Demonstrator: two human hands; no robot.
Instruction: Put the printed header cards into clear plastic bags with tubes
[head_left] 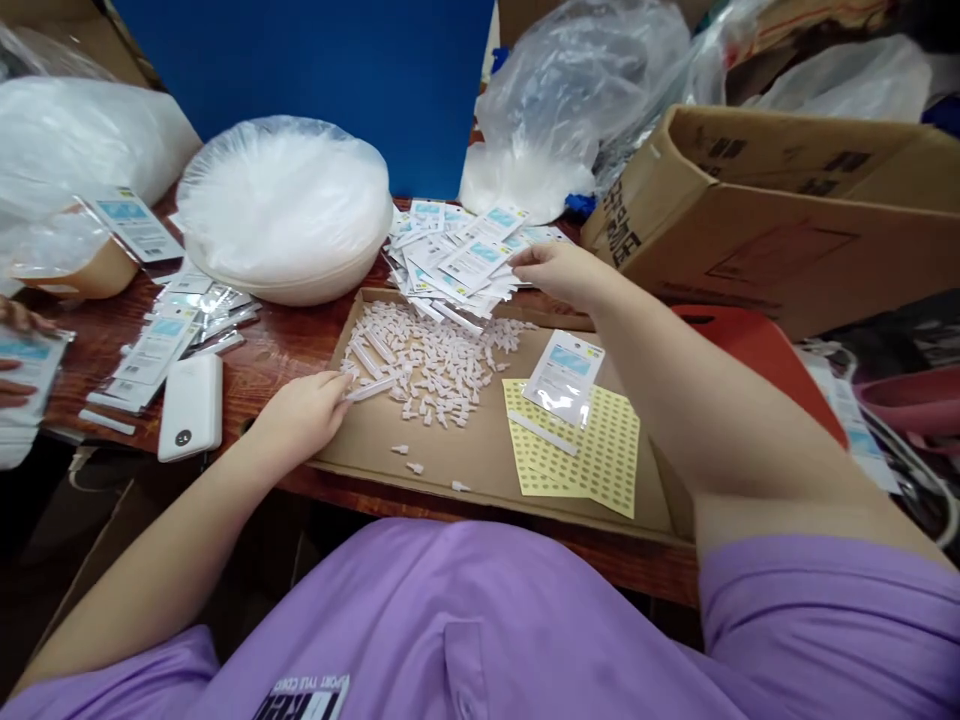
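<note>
My left hand (304, 412) rests on a flat cardboard sheet (480, 450) with its fingers closed round a thin white plastic stick (371, 388) at the edge of a heap of small white plastic parts (435, 360). My right hand (559, 270) reaches to the far side, fingers pinched on one of the small clear packets with blue-and-white labels in a pile (457, 255). One such packet (564, 378) lies on a yellow dotted sticker sheet (592, 450) on the cardboard.
A plastic-covered white bowl (285, 215) stands behind the cardboard. A white power bank (191, 405) and more packets (161, 340) lie left. Another person's hand (19, 320) holds packets at the left edge. A big cardboard box (780, 215) and plastic bags (570, 110) crowd the right.
</note>
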